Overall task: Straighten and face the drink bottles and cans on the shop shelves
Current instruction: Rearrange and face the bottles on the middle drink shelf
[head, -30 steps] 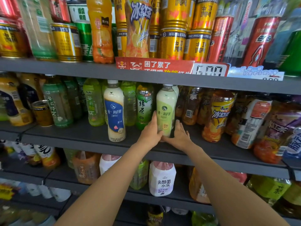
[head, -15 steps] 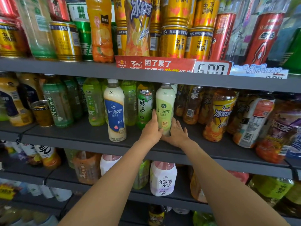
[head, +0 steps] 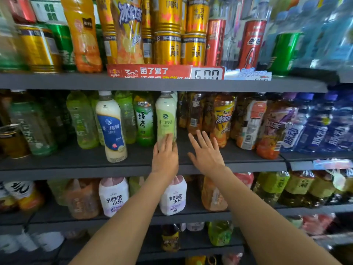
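Two bare hands reach onto the dark grey middle shelf (head: pixel 76 159) of a drinks rack. The left hand (head: pixel 165 155) lies with straight fingers against the lower front of a pale green plastic milk-tea bottle (head: pixel 165 115), which stands upright well back on that shelf with its label facing out; the fingers touch it but do not curl round it. The right hand (head: pixel 207 153) is spread, fingers straight and apart, just right of that bottle, holding nothing; whether it touches the shelf I cannot tell. Left of the green bottle stands a green-tea bottle with a green label (head: pixel 144 119), and further left and closer to the shelf edge a cream plastic bottle with a blue label (head: pixel 111 127), filled with a pale milky drink. Right of the hands are an amber iced-tea bottle with a yellow label (head: pixel 222 119) and, near the right end, blue-labelled clear bottles (head: pixel 317 127). On the top shelf, gold cans (head: pixel 168 46) are stacked two high beside a tall red can (head: pixel 214 41) and an orange juice bottle (head: pixel 84 35), behind a red shelf-edge strip (head: pixel 149 72). Below, two squat white plastic bottles with pink caps (head: pixel 114 196) stand upright.
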